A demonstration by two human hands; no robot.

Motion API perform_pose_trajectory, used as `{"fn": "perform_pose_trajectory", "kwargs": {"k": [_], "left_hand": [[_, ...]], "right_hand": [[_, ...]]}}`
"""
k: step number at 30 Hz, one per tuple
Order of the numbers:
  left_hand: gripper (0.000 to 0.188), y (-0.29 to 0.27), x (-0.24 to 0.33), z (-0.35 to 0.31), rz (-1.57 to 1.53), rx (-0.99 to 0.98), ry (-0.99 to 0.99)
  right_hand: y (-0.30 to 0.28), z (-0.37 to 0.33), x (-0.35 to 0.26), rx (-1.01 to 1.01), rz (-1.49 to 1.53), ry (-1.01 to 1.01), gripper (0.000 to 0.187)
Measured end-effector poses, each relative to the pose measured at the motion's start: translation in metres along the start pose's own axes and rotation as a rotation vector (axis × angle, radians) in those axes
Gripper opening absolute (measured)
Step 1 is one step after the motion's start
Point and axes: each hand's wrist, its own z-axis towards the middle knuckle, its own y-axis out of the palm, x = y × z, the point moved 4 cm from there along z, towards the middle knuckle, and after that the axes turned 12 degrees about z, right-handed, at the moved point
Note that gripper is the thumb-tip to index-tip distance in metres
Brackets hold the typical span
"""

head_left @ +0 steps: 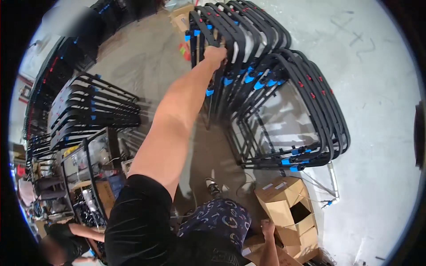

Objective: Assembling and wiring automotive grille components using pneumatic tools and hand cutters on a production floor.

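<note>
My left hand [215, 55] is stretched far out and gripped around the top bar of a black tube frame [202, 33]. That frame stands upright at the near end of a row of like frames [248, 31] with blue clips. Just right of them, a second leaning stack of black frames [306, 111] carries red and blue clips. My right hand [267, 228] is low by my leg, at the edge of an open cardboard box [284, 199]. Its fingers look curled, but I cannot make out whether they hold the flap.
More black frames are stacked flat at the left [93, 111] on the concrete floor [377, 133]. A black rack with clutter [95, 177] stands below them. Another person's arm [84, 231] shows at the lower left. A thin white rod with a blue tip [332, 186] lies by the box.
</note>
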Motion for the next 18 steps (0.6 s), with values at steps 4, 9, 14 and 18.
{"fn": "perform_pose_trajectory", "kwargs": {"k": [4, 9, 14, 18], "left_hand": [[0.016, -0.142, -0.068, 0.026, -0.012, 0.027, -0.061], [0.016, -0.301, -0.225, -0.128, 0.148, -0.001, 0.029], [0.024, -0.36, -0.355, -0.459, 0.23, 0.098, -0.372], [0.031, -0.328, -0.498, -0.693, 0.617, 0.328, -0.366]], "right_hand": [[0.045, -0.03, -0.036, -0.229, 0.286, 0.202, 0.004], [0.088, 0.024, -0.108, -0.439, -0.44, -0.387, 0.014], [0.231, 0.086, -0.291, -0.526, -0.695, -0.701, 0.036], [0.397, 0.035, -0.468, -0.726, -0.609, -1.047, 0.073]]}}
